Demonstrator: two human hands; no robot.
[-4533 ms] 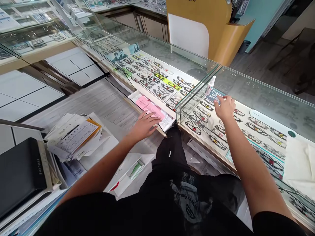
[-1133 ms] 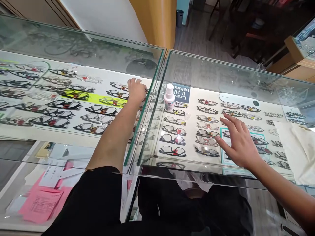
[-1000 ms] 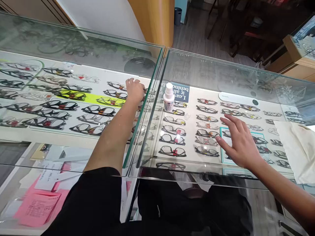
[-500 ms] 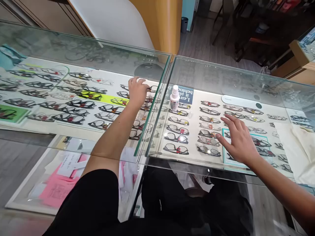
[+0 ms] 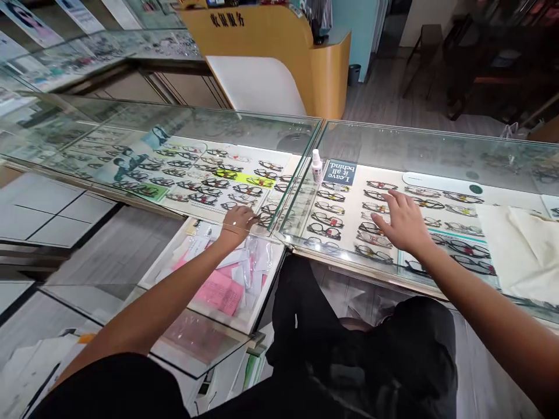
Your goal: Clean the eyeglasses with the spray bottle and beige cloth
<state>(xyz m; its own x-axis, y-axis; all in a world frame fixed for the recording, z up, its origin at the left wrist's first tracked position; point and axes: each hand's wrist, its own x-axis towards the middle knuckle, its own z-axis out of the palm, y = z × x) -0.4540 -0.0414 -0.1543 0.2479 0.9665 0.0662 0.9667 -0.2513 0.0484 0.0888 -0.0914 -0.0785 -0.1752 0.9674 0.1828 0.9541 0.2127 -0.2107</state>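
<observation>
My left hand (image 5: 236, 226) is at the front edge of the left glass display case (image 5: 209, 214), its fingers curled. Something dark shows at its fingertips beside the nearest spectacle frames (image 5: 267, 216); whether it is held cannot be made out. Over the right display case (image 5: 288, 228), my right hand (image 5: 404, 222) is palm down with its fingers apart and nothing in them. Under and around it lie rows of eyeglasses (image 5: 374, 252). A small white bottle with a printed label (image 5: 317, 167) stands upright near the seam between the cases.
A cream cloth (image 5: 519, 250) is spread at the right. Below the left case, an open drawer (image 5: 257, 314) holds pink slips (image 5: 218, 290) and plastic bags. A dark blue card (image 5: 340, 172) lies by the bottle. Beyond the cases stands a yellow counter (image 5: 262, 41).
My left hand has come back from farther over the left case to its front edge. My right hand stays over the right case, fingers apart. The view has tilted up and turned left.
</observation>
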